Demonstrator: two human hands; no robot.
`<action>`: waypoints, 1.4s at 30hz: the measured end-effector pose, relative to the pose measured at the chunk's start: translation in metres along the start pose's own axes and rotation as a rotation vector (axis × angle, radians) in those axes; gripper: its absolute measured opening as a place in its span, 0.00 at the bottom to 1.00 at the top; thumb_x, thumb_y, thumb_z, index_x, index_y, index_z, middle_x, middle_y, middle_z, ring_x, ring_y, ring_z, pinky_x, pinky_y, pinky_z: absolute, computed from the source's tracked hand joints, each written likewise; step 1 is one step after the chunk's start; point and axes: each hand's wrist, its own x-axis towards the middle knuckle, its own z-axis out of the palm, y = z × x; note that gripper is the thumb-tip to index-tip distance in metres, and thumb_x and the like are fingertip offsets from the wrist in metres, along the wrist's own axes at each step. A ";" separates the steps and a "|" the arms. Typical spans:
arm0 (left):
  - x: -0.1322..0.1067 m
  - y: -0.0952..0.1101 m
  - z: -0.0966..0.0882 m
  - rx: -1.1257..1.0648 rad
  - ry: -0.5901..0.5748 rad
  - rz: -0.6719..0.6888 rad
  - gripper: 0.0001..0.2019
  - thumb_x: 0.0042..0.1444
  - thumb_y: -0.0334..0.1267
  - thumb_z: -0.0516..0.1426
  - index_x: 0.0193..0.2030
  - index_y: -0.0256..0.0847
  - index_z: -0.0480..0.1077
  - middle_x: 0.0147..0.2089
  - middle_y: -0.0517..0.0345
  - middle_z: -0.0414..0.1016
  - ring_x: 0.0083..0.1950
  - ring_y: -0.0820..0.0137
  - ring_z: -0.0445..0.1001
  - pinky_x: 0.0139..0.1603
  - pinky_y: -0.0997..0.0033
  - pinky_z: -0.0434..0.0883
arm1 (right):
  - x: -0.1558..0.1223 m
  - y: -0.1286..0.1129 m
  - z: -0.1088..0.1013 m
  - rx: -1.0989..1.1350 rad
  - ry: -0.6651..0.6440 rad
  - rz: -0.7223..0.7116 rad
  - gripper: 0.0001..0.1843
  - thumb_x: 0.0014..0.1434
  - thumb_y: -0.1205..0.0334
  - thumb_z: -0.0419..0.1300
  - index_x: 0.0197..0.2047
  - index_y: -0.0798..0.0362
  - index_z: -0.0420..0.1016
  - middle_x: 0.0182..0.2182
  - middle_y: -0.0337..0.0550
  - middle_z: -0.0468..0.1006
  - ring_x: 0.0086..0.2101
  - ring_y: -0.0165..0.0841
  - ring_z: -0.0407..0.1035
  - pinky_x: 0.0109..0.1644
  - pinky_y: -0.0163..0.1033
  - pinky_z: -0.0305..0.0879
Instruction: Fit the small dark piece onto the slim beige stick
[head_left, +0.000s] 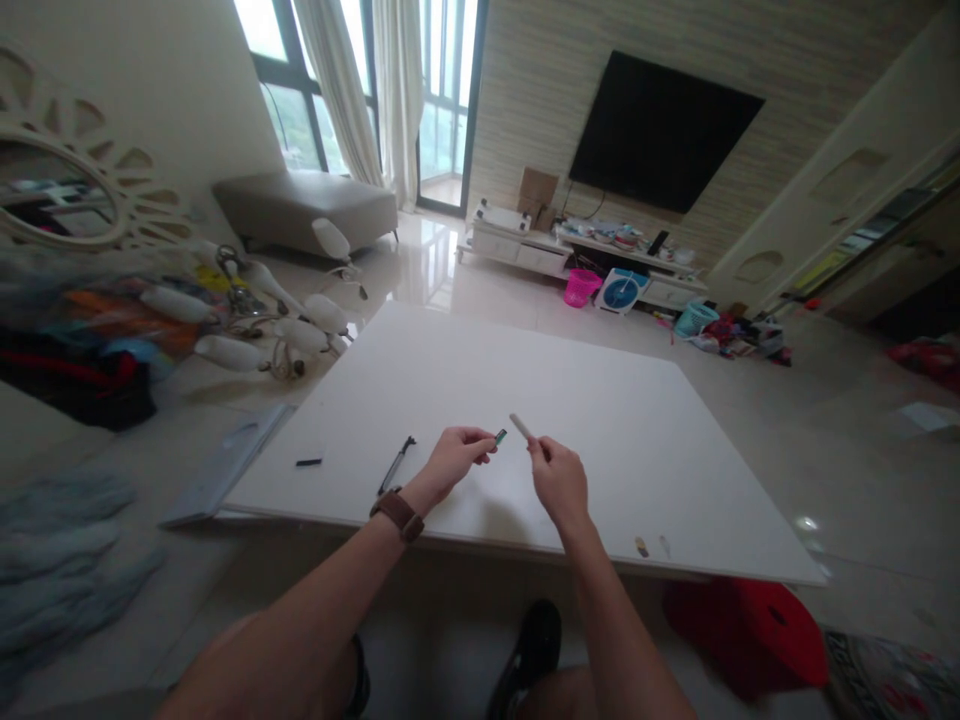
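Observation:
My left hand point(459, 455) is closed in a pinch on a small dark green piece point(500, 437), maybe a cap. A brown watch strap sits on that wrist. My right hand point(556, 478) is closed around a thin pale stick-like piece point(519, 426) that points up and left toward the green piece. The two tips are a short gap apart. Both hands hover over the near middle of a white table point(600, 400). A pen point(395, 466) and a small black piece point(308, 462) lie on the table left of my left hand.
Two small bits point(651, 546) lie near the table's front right edge. A red stool point(750, 625) stands under that corner. A chandelier with white shades point(262, 320) lies on the floor at left, by a grey daybed. A TV unit stands far behind.

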 end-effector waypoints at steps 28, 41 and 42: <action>-0.002 -0.008 0.000 -0.066 -0.304 -0.036 0.14 0.46 0.39 0.68 0.39 0.34 0.79 0.36 0.50 0.79 0.34 0.72 0.71 0.39 0.70 0.68 | 0.000 -0.005 0.015 0.457 0.008 0.022 0.14 0.58 0.51 0.59 0.34 0.55 0.76 0.28 0.42 0.76 0.27 0.32 0.63 0.29 0.36 0.56; 0.002 -0.011 0.002 -0.383 -0.104 -0.129 0.16 0.41 0.40 0.72 0.35 0.35 0.77 0.33 0.57 0.76 0.34 0.75 0.71 0.42 0.71 0.66 | -0.003 -0.005 0.028 0.655 -0.040 0.059 0.14 0.53 0.52 0.65 0.35 0.55 0.76 0.31 0.44 0.77 0.33 0.34 0.68 0.35 0.37 0.61; 0.002 -0.011 0.002 -0.389 -0.109 -0.141 0.16 0.41 0.40 0.72 0.35 0.36 0.77 0.33 0.57 0.76 0.34 0.75 0.71 0.42 0.71 0.66 | -0.004 -0.006 0.029 0.662 -0.038 0.060 0.14 0.52 0.52 0.65 0.34 0.56 0.75 0.31 0.44 0.76 0.33 0.34 0.68 0.35 0.37 0.61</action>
